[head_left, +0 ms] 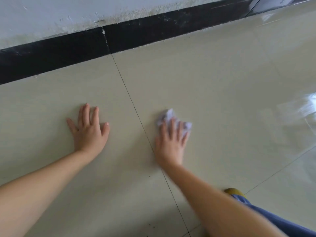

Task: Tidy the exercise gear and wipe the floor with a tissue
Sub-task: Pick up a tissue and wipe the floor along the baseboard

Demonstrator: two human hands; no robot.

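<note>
A crumpled white tissue [168, 117] lies on the beige tiled floor [222, 93], just right of a dark grout line. My right hand [171, 142] presses it down with straight, spread fingers; most of the tissue sticks out beyond the fingertips. My left hand [89, 129] rests flat on the tile to the left of the grout line, palm down, fingers spread, holding nothing. No exercise gear is in sight.
A black skirting strip [68, 53] runs along the foot of a scuffed pale wall [51, 16] at the back. My blue trouser leg [277, 221] and a yellow shoe tip [234, 191] show at the bottom right. Small dark specks dot the floor at the lower centre.
</note>
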